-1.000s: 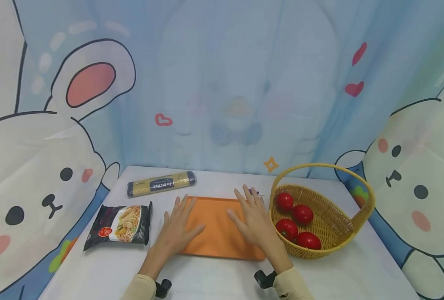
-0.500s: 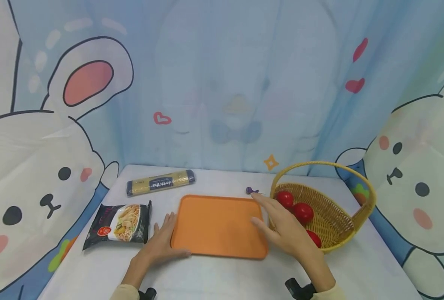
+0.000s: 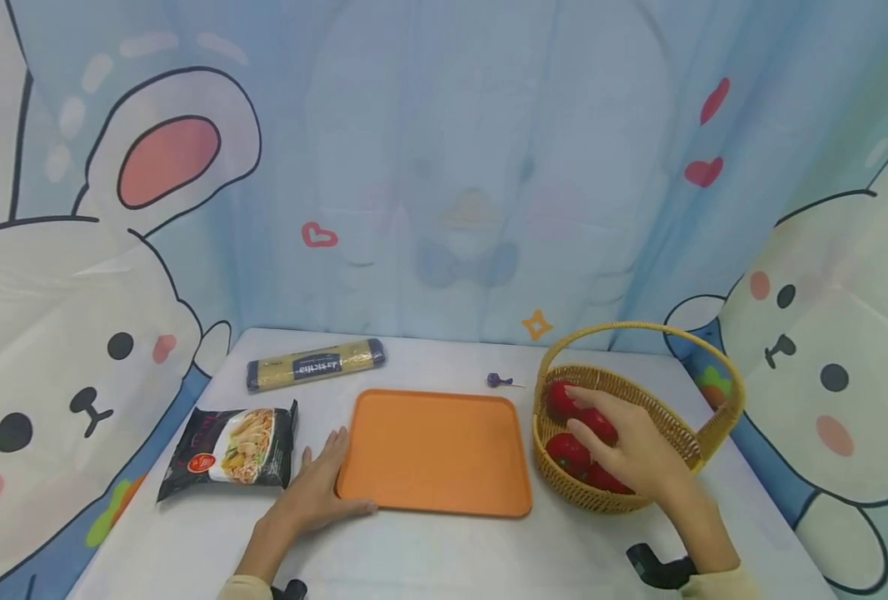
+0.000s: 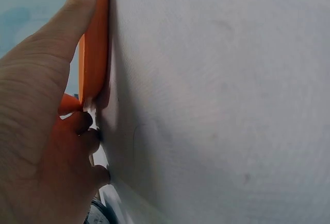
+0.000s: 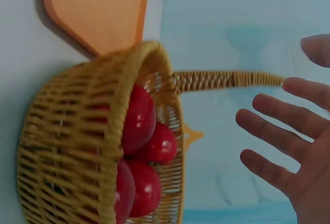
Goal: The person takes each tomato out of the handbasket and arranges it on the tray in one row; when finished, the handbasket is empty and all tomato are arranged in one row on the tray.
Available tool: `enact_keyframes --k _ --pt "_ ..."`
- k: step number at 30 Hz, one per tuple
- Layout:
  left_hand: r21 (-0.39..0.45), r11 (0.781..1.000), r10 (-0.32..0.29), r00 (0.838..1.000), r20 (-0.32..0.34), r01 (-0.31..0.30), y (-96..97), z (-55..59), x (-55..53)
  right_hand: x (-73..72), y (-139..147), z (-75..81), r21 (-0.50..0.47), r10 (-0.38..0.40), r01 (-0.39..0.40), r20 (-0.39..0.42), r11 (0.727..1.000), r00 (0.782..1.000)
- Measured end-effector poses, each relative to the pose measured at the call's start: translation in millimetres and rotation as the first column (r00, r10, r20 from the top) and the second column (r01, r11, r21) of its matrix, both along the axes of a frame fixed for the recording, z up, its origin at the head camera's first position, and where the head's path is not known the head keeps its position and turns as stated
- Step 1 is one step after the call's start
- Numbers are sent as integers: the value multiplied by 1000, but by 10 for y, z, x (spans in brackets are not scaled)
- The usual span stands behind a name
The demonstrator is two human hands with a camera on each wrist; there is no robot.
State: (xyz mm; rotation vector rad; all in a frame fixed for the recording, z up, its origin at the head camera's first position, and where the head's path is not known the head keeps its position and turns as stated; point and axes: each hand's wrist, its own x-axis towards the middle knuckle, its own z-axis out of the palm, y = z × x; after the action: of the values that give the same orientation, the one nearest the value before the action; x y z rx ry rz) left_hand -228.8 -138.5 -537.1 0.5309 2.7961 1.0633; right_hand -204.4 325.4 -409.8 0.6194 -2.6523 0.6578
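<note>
My left hand (image 3: 315, 492) rests at the left front corner of a flat orange tray (image 3: 436, 454), thumb along the near edge and fingers by the left side. In the left wrist view, the thumb overlaps the tray's orange edge (image 4: 95, 59). A yellow woven basket (image 3: 586, 498) with a tall handle holds several glossy red tomatoes (image 3: 567, 454). Over its opening is my right hand (image 3: 631, 446), which partly covers the tomatoes in the head view. The right wrist view shows this hand (image 5: 304, 136) with spread fingers, nothing in them, apart from the tomatoes (image 5: 139, 121).
A black noodle packet (image 3: 237, 450) lies left of the tray. Behind it is a long yellow pasta packet (image 3: 316, 365) with blue ends. A small purple object (image 3: 495, 380) with a thin pale stick lies near the basket. A printed curtain (image 3: 429, 167) hangs behind the white table.
My right hand has moved right, from above the tray to over the basket. The left hand has shifted left and down to the tray's corner, staying there over the last half second.
</note>
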Motion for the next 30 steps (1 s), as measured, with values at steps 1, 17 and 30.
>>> enact_keyframes --k 1,17,30 --pt "-2 1000 2 1000 -2 -2 -4 2 0 -42 47 0 5 -2 2 -7 1000 1000" --pt "-11 999 32 999 23 -31 28 57 -14 -783 408 -48 70 -86 74 192 995 978" --pt "10 1000 24 999 29 -24 5 56 -23 -1129 543 -377 56 -119 107 331 993 936"
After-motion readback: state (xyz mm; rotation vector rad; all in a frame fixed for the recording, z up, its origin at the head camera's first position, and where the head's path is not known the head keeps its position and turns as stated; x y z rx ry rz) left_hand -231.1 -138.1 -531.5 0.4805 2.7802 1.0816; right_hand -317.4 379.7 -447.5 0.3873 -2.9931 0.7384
